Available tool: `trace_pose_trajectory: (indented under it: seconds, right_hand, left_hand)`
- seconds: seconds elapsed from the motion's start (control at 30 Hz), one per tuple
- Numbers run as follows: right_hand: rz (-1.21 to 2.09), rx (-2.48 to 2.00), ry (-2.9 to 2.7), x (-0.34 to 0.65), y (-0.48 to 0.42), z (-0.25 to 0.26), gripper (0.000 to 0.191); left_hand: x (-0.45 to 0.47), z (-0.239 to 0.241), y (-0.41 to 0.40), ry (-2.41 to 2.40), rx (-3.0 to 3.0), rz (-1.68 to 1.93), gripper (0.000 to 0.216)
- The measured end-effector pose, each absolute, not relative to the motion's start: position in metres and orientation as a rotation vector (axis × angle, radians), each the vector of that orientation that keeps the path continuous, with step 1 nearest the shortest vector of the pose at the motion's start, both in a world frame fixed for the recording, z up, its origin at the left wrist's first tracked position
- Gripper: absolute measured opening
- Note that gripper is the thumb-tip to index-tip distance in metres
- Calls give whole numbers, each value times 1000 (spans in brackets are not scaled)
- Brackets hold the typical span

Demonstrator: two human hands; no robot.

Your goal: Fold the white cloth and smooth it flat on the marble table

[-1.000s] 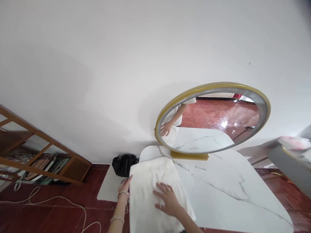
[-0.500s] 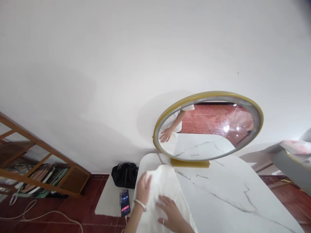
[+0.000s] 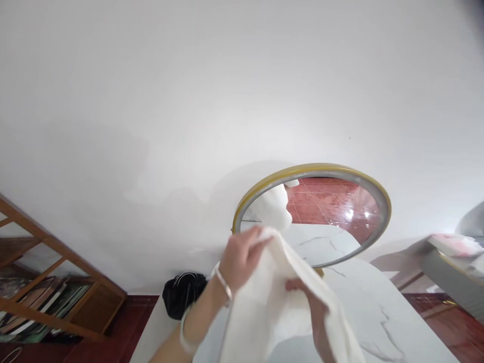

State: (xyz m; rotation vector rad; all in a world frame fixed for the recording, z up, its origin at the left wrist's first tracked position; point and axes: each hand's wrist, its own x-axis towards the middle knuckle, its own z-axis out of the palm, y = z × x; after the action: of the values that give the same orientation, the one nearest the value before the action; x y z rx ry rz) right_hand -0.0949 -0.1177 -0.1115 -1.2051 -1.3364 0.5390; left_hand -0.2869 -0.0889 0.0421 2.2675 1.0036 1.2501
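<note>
A white cloth (image 3: pixel 260 297) is raised off the white marble-patterned table and hangs in loose folds. My left hand (image 3: pixel 239 254) is closed on its upper edge, thumb and fingers pinching the fabric in front of the mirror. Within a fold on the right is my right hand (image 3: pixel 315 312), partly covered by the cloth; its fingers look curled in against the fabric. A round gold-rimmed mirror (image 3: pixel 333 201) stands on the table (image 3: pixel 381 302) just beyond my hands. The raised cloth hides most of the mirror's base.
On the left, a black handbag (image 3: pixel 181 295) rests on a pale surface (image 3: pixel 147 338) beside the table. A wooden shelf (image 3: pixel 56 297) with books and papers leans into view at far left. At right stands a grey cabinet (image 3: pixel 449 272) with a pinkish packet (image 3: pixel 457 244).
The cloth has come up off the table. My left hand has risen with its edge, and my right hand, earlier spread flat on top, is now inside a fold. The view has shifted slightly.
</note>
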Motion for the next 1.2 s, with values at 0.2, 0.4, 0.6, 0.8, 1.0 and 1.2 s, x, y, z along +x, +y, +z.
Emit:
trace_pose_trajectory:
  seconds: [0.2,0.4,0.6,0.8,1.0,1.2]
  right_hand:
    - [452,-955,-1082,-76,-62,-20,87]
    - [-192,-1349,-1293,-90,-37,-26,55]
    - [-316,-1449,-1261,-92,-28,-40,64]
    - [-683,-1412,-1290,-88,3,3,55]
    - [-718,-1431,-1182,-87,8,-29,63]
    - [-530,-1498,-1111,-90,-6,-84,66]
  left_hand:
    - [-250,116,44,1079,2006,1509,27]
    - [-223,103,80,1272,1955,1564,13]
    - [-216,86,51,952,2349,1670,15]
    - [-215,73,43,1104,2640,1508,38]
    - [-224,61,47,1225,2626,1579,35]
    - [-197,80,47,1218,2858,1427,41]
